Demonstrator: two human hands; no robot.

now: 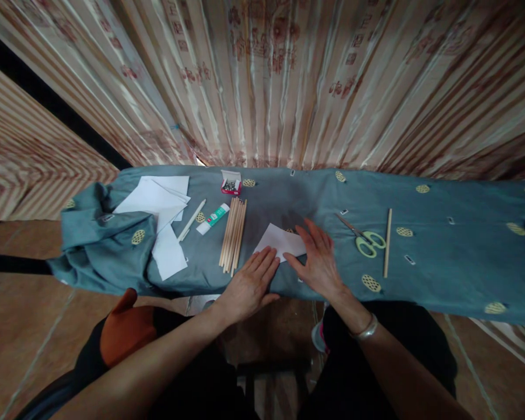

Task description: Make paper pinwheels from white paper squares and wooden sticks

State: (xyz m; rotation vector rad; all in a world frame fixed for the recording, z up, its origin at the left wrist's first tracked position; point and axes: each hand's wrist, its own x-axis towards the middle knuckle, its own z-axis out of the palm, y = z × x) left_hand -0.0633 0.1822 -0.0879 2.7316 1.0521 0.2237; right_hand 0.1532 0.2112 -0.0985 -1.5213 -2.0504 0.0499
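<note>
A: Where is the piece of paper?
B: The white piece of paper (275, 238) lies on a blue-green cloth (446, 245), near the edge closest to the person, under both hands.

A: How does each hand stand?
B: The left hand (248, 289) lies flat, fingers side by side, their tips over the paper's lower left edge. The right hand (318, 261) is spread wide, thumb well away from the fingers, reaching over the paper's right end (a silver bracelet (367, 328) circles that wrist). Neither hand is closed around anything.

A: What lies to the left?
B: Nearest is a bundle of wooden sticks (233, 236), side by side. Past it lie a green and white glue stick (213, 219), a pale pen (193, 220) and overlapping white sheets (155, 198). A small red and white box (231, 182) stands open behind the bundle, small metallic pieces inside.

A: And to the right?
B: Scissors (357, 232) with green handles, blades pointing away from the person, then 1 separate stick (388, 242).
</note>
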